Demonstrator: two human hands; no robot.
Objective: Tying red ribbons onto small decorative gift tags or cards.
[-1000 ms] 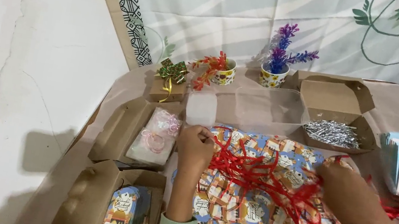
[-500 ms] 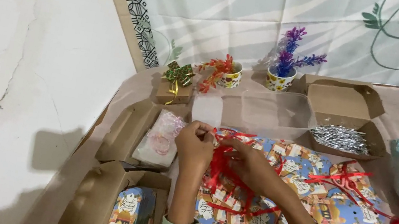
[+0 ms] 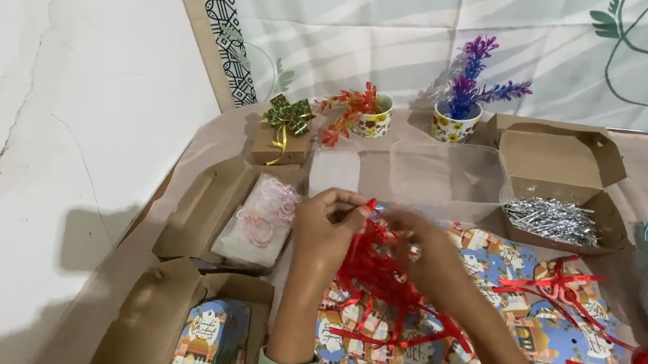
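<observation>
I find the view evenly and brightly lit, apparently from above right. A soft shadow falls on the white wall (image 3: pixel 31 118) at lower left. The silver foil strips (image 3: pixel 552 218) glint at right. Both hands at centre show slight motion blur. The corners look mildly stretched.

Left hand (image 3: pixel 326 224) and right hand (image 3: pixel 429 255) meet, fingers pinched.

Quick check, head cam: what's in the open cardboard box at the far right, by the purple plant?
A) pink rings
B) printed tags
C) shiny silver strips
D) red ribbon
C: the open cardboard box beside the purple plant holds a heap of shiny silver strips.
</observation>
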